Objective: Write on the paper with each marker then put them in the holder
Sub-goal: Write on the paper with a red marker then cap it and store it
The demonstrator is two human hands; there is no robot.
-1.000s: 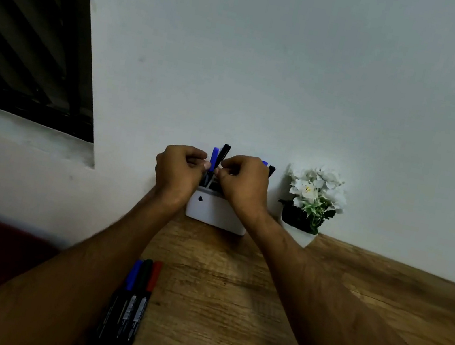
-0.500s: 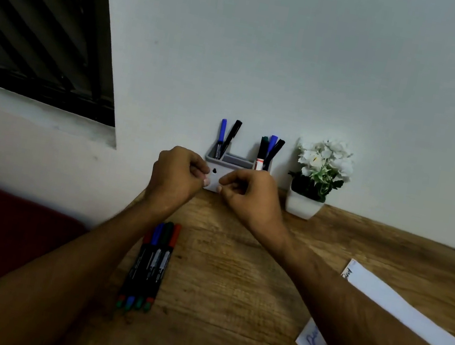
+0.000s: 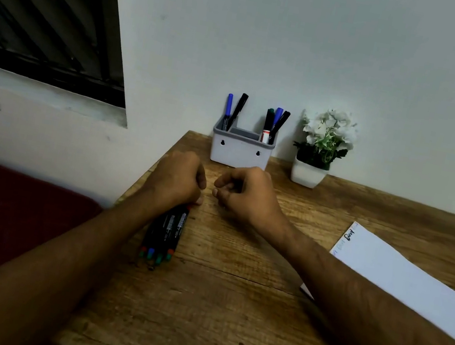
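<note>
A white and grey holder [image 3: 240,153] stands at the back of the wooden table [image 3: 211,306], against the wall. Two markers [image 3: 232,109] stick up from its left slot and three markers [image 3: 274,121] from its right. Several more markers [image 3: 168,232] lie side by side near the table's left edge. My left hand [image 3: 178,177] is a closed fist resting over their cap ends; I cannot see a grip on any of them. My right hand [image 3: 246,195] hovers beside it, fingers curled, holding nothing. White paper [image 3: 402,279] with some writing lies at the right, partly under my right forearm.
A small white pot of white flowers [image 3: 323,146] stands right of the holder. The table's left edge drops off to a dark red surface [image 3: 1,208]. A dark louvred window [image 3: 43,3] fills the upper left wall.
Both hands have drawn back from the holder toward me and lowered to the table. The left fist now sits over the lying markers. The view has tilted down.
</note>
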